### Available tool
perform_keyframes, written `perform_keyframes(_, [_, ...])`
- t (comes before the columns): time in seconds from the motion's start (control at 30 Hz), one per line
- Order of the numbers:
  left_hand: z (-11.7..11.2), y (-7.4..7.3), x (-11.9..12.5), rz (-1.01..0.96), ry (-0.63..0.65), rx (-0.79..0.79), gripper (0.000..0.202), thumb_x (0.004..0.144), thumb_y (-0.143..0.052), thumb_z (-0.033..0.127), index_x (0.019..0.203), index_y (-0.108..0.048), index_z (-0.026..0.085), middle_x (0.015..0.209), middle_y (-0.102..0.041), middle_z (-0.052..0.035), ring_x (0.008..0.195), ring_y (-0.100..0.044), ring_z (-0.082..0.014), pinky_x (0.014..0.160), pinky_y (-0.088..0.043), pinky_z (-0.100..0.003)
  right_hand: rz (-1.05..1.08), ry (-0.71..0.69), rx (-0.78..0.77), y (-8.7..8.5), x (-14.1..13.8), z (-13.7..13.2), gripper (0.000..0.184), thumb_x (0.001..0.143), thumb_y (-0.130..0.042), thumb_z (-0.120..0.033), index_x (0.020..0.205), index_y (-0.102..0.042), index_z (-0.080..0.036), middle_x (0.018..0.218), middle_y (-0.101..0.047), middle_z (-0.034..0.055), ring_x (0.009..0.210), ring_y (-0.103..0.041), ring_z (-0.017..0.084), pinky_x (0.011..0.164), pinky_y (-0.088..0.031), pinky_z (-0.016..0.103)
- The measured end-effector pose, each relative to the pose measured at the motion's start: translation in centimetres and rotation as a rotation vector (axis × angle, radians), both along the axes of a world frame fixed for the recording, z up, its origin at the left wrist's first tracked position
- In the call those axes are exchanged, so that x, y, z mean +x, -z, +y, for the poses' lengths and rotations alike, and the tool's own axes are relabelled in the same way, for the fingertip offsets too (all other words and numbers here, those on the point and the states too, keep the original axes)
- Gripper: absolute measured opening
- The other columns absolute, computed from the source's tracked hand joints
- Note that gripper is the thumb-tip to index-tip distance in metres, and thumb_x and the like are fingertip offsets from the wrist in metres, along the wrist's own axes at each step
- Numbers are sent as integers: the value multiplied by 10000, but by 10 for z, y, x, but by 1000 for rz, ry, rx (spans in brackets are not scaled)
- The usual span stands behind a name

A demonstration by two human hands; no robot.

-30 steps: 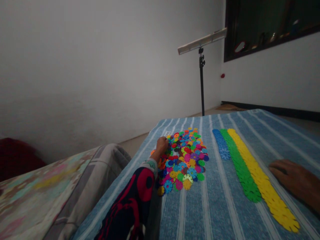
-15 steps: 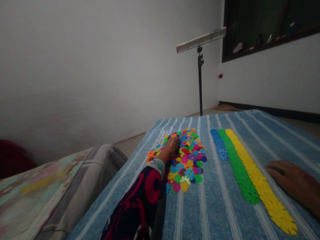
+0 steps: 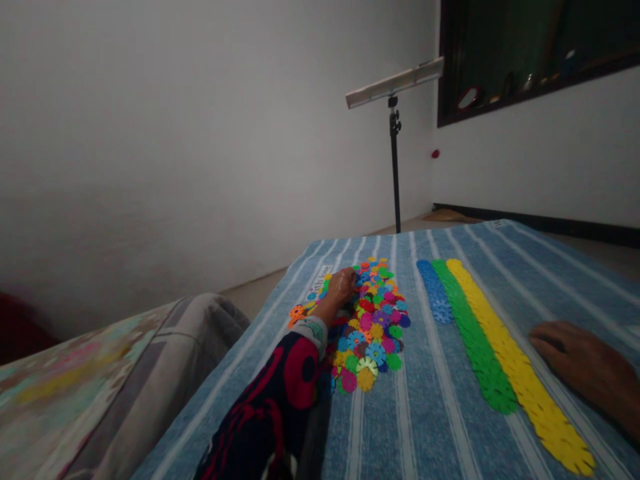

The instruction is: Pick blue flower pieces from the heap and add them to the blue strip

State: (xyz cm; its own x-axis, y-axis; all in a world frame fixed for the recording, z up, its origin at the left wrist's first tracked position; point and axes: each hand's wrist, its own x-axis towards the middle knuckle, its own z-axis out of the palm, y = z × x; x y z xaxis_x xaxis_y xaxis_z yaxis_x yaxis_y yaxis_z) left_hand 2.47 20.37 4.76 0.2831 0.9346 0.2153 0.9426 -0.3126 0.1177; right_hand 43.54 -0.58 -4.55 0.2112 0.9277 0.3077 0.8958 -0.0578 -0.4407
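Note:
A heap of small flower-shaped plastic discs in many colours (image 3: 373, 320) lies on a blue striped cloth (image 3: 425, 400). My left hand (image 3: 341, 287), in a red and black patterned sleeve, rests on the far left part of the heap with fingers curled down among the discs; what they hold is hidden. To the right run three rows of discs: a short blue row (image 3: 434, 290), a longer green row (image 3: 473, 340) and a long yellow row (image 3: 515, 370). My right hand (image 3: 583, 363) lies flat on the cloth just right of the yellow row, fingers stretched out.
A black stand carrying a white bar (image 3: 395, 87) rises beyond the cloth's far edge. A dark window frame (image 3: 525, 60) sits in the right wall. A grey and patterned blanket (image 3: 125, 393) lies to the left of the cloth.
My left hand has slid from the heap's left edge rightward and further onto the discs. The view has drifted slightly left. My right hand has stayed put.

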Motion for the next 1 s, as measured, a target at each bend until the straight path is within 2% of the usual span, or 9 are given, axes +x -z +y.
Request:
perform_keyframes(0.1, [6,8,17,-4,-4,-16,268,981,-402,220,1066,-651,167,1003,-708,-111,902,-638,-197,770,-414,-273,-8,17,-4,1,2,0,467,798,-363,-536,792,-745,-267,991,-744,69,953,-679,289,898,-532,455])
perform_keyframes(0.17, [6,13,18,-1,-12,-29,266,976,-404,205,1090,-642,169,1033,-706,-112,925,-640,-196,791,-423,-269,-16,11,4,2,2,-1,463,805,-362,-536,792,-740,-270,997,-744,67,972,-675,290,908,-526,453])
perform_keyframes(0.3, [1,13,-1,18,-12,-59,255,968,-426,227,1078,-651,179,1042,-711,-103,939,-646,-197,808,-435,-264,-12,9,12,3,1,-1,445,832,-364,-510,800,-736,-268,1013,-734,60,961,-664,272,902,-516,436])
perform_keyframes(0.4, [-3,6,-18,32,-27,-62,240,948,-461,231,1059,-668,184,1029,-717,-100,956,-647,-204,812,-434,-266,-3,23,-1,1,-1,-1,439,830,-366,-500,793,-734,-263,993,-726,60,936,-657,271,875,-515,435])
perform_keyframes(0.5, [0,-1,-25,25,-67,-48,258,941,-447,216,1035,-682,164,1005,-721,-105,945,-646,-207,794,-435,-270,5,18,5,-1,-3,-2,432,829,-366,-490,793,-728,-258,983,-721,61,924,-654,265,869,-513,424])
perform_keyframes(0.6, [10,-3,-17,-1,-68,-40,273,936,-444,207,1017,-701,156,979,-727,-91,913,-647,-192,778,-436,-260,1,7,7,0,-3,-1,427,832,-363,-488,789,-722,-260,973,-719,61,916,-652,261,878,-508,423])
perform_keyframes(0.7, [22,-1,1,-27,-53,-52,269,927,-476,214,998,-728,151,968,-736,-87,897,-650,-182,776,-440,-253,0,8,2,2,-1,0,429,839,-357,-491,797,-717,-261,987,-716,59,945,-648,264,905,-498,431])
perform_keyframes(0.87, [41,6,27,-55,-105,-79,305,905,-491,206,1051,-749,133,999,-749,-130,920,-670,-212,774,-466,-274,-1,23,6,5,1,-2,435,846,-359,-519,818,-715,-269,1002,-707,52,961,-642,264,906,-499,433])
perform_keyframes(1.0, [52,4,32,-45,-169,-116,321,866,-499,186,1021,-764,93,1006,-748,-175,947,-681,-243,783,-477,-284,12,39,15,3,0,-3,433,829,-360,-521,797,-712,-271,987,-709,54,954,-643,268,908,-500,445])
